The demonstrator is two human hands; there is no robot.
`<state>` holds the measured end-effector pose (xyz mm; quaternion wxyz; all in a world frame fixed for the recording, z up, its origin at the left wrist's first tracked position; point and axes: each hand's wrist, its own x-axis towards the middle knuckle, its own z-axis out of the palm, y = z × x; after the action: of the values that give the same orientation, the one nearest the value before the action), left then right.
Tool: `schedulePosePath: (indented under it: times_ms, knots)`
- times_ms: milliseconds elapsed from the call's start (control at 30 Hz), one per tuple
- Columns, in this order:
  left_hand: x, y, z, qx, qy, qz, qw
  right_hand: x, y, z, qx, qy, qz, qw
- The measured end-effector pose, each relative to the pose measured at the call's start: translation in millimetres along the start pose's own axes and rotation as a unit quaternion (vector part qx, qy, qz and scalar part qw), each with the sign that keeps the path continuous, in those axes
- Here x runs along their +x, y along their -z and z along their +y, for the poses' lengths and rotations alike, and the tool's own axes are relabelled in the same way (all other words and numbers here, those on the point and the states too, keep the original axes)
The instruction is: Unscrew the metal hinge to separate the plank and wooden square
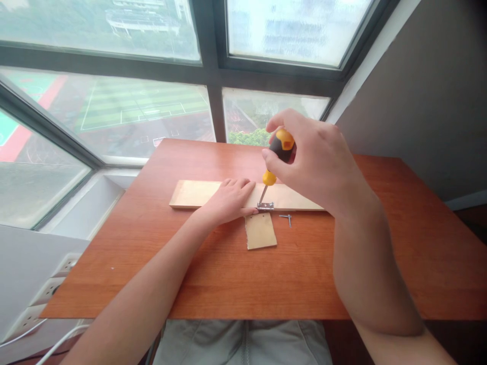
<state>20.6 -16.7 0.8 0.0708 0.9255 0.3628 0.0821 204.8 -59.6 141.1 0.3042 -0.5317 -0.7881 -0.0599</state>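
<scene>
In my right hand [300, 147] is a screwdriver [281, 144] with a yellow and black handle, gripped between thumb and fingers. Its shaft slants down so that the tip meets a small metal hinge [265, 206] at the near edge of a long pale wooden board [198, 192]. My left hand [230, 200] lies on the board just left of the hinge, fingers stretched out over the top and thumb by the hinge. A small square wooden piece [261, 232] with holes along its far edge lies in front of the hinge. Two loose screws [288, 219] rest to its right.
A reddish-brown wooden table [213, 284] bears everything. Windows [148, 106] rise behind it, and a dark wall [426, 101] is at the right. Power sockets [49, 289] and white cables [63, 337] sit low on the left, beside the table's edge.
</scene>
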Motion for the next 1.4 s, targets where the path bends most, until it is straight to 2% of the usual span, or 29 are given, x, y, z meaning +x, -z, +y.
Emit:
schedulePosePath:
  times_ms: [167,333,600,800,867,1033,1200,1400]
  knots:
    - [0.3,1.5,-1.2,-0.041,-0.002,0.001,0.999,-0.9,7.6,-1.0,0.008,0.006,0.02,1.0]
    - [1.4,6.8,4.7,-0.114,0.004,0.043,0.993,-1.1,12.8,3.1,-0.007,0.003,0.026,1.0]
    - [9.1,4.6,8.3,-0.168,-0.071,0.028,0.983,-0.4,25.0,16.7,-0.029,-0.015,0.082,0.996]
    - [11.9,0.9,7.0,-0.167,-0.093,0.035,0.981,-14.3,16.5,36.7,-0.022,-0.02,0.069,0.997]
    - [12.2,0.9,6.8,-0.163,-0.098,0.031,0.981,-25.5,11.1,47.3,-0.017,-0.032,0.101,0.994]
    - [12.7,1.1,7.2,-0.162,-0.102,0.029,0.981,-55.1,-3.6,76.4,0.036,-0.124,0.162,0.978]
    - [12.7,-1.4,7.7,-0.162,-0.078,0.03,0.983,-69.4,-24.1,99.5,0.138,-0.209,0.227,0.941]
    - [11.4,-1.8,9.9,-0.172,-0.018,0.047,0.984,-78.3,-44.3,117.8,0.226,-0.259,0.202,0.917]
